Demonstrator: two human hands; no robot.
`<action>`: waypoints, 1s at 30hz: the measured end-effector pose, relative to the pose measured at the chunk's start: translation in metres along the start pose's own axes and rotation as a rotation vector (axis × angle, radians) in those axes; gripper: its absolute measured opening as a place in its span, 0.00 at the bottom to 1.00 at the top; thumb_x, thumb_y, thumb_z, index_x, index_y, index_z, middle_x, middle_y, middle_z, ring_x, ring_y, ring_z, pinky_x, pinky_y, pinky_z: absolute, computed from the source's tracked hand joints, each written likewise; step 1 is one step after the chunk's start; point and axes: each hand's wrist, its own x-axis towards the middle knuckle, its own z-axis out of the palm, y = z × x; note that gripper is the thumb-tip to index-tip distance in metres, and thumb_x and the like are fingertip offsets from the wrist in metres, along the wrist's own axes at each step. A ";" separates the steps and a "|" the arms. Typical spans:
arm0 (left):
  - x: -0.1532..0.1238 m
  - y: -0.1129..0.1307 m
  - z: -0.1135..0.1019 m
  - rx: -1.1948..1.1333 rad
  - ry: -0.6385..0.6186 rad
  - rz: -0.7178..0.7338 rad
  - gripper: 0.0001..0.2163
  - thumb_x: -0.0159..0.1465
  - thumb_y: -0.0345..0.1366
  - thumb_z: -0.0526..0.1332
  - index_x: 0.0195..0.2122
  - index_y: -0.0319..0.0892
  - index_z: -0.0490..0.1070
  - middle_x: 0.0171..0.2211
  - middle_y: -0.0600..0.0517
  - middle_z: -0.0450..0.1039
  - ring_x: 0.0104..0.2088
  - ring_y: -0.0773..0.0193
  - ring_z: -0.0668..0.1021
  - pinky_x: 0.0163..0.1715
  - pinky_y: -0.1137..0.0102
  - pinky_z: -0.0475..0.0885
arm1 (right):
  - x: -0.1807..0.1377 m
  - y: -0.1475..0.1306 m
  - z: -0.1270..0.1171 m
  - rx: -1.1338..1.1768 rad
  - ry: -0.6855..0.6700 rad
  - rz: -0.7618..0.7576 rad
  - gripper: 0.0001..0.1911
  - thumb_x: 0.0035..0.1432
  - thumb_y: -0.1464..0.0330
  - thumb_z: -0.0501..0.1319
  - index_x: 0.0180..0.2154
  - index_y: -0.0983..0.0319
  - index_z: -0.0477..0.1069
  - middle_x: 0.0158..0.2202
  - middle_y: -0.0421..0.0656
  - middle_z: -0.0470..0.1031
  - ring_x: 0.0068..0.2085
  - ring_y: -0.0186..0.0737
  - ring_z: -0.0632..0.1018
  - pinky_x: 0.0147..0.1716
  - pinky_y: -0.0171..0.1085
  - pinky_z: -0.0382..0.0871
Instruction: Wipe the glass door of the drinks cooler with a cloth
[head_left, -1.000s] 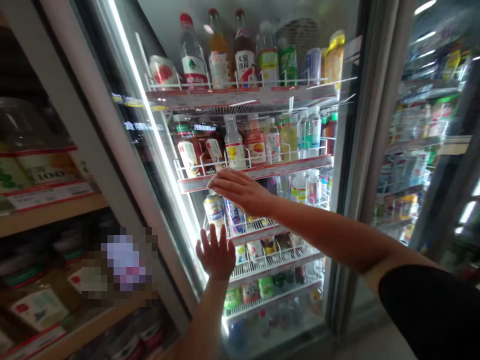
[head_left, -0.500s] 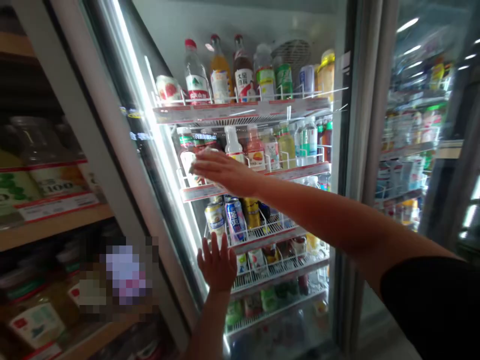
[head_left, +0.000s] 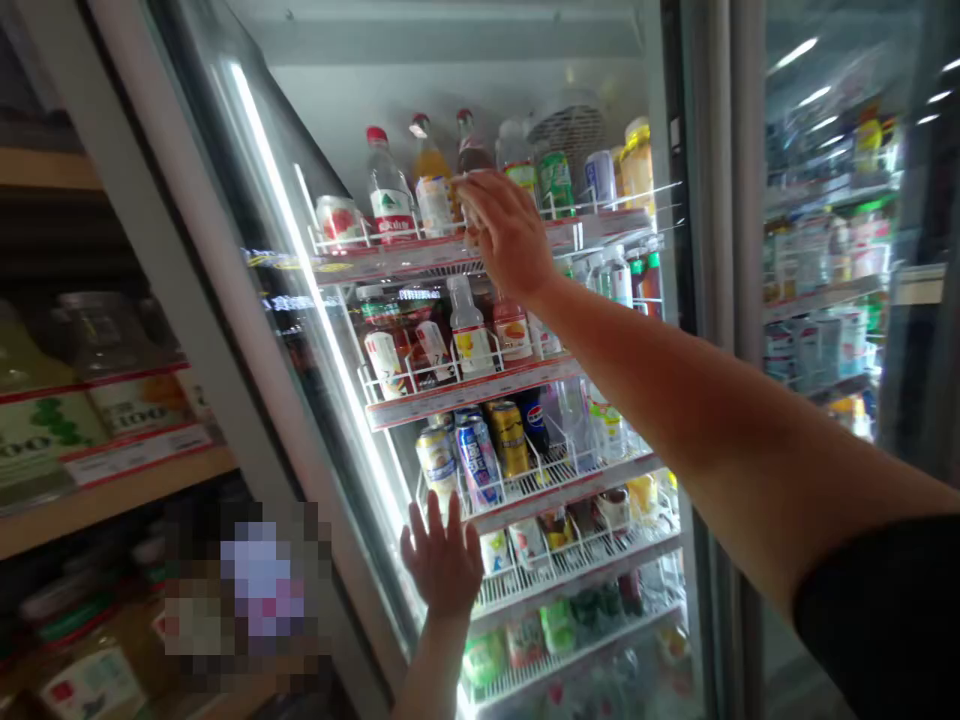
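Note:
My right hand (head_left: 506, 235) reaches across a glass-fronted drinks fridge, in front of the top shelf. Its fingers are close together and slightly bent, and a pale thing shows in part under them. I cannot make out what it is. Behind this hand stand an orange drink bottle (head_left: 433, 195) and a dark drink bottle (head_left: 474, 145). Lower down, my left hand (head_left: 444, 560) is open with its fingers spread, palm toward the fridge. It holds nothing that I can see. Near its fingertips, on the shelf behind, are a blue can (head_left: 478, 460) and a pale can (head_left: 436, 455).
Several wire-fronted shelves (head_left: 442, 405) hold bottles and cans. A bright light strip (head_left: 274, 190) runs down the fridge's left side. At left, wooden shelves (head_left: 150, 485) carry jars and bottles, beside a pixelated patch. Another glass-fronted fridge (head_left: 817, 290) stands at right.
My right hand has moved up and to the right, from the second shelf's left end to the top shelf. My left hand stays spread, a little lower and further right in view.

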 end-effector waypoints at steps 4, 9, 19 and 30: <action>0.006 -0.006 -0.013 -0.021 -0.027 0.037 0.33 0.69 0.36 0.61 0.73 0.53 0.52 0.69 0.42 0.62 0.71 0.44 0.60 0.64 0.48 0.58 | -0.005 0.002 0.002 -0.016 0.133 0.178 0.25 0.69 0.72 0.46 0.64 0.59 0.65 0.65 0.48 0.67 0.72 0.51 0.61 0.73 0.58 0.50; 0.083 -0.037 -0.032 -0.021 0.034 0.204 0.29 0.69 0.35 0.60 0.71 0.51 0.58 0.63 0.42 0.68 0.61 0.50 0.72 0.62 0.54 0.60 | -0.016 -0.028 -0.017 -0.084 -0.282 -0.308 0.26 0.68 0.70 0.51 0.66 0.56 0.61 0.67 0.42 0.66 0.71 0.45 0.62 0.72 0.55 0.53; 0.334 -0.029 -0.035 -0.035 -0.030 0.334 0.29 0.72 0.40 0.54 0.72 0.40 0.53 0.75 0.45 0.46 0.74 0.47 0.49 0.70 0.44 0.44 | -0.015 -0.001 0.004 -0.051 0.077 0.129 0.30 0.68 0.74 0.48 0.69 0.57 0.57 0.67 0.47 0.65 0.71 0.51 0.62 0.72 0.61 0.53; 0.335 -0.022 -0.028 -0.191 -0.113 0.292 0.28 0.72 0.43 0.56 0.70 0.35 0.57 0.74 0.47 0.50 0.74 0.49 0.48 0.72 0.43 0.40 | -0.030 0.005 -0.068 -0.077 -0.462 -0.423 0.25 0.70 0.68 0.51 0.67 0.53 0.61 0.69 0.37 0.65 0.71 0.41 0.63 0.71 0.52 0.57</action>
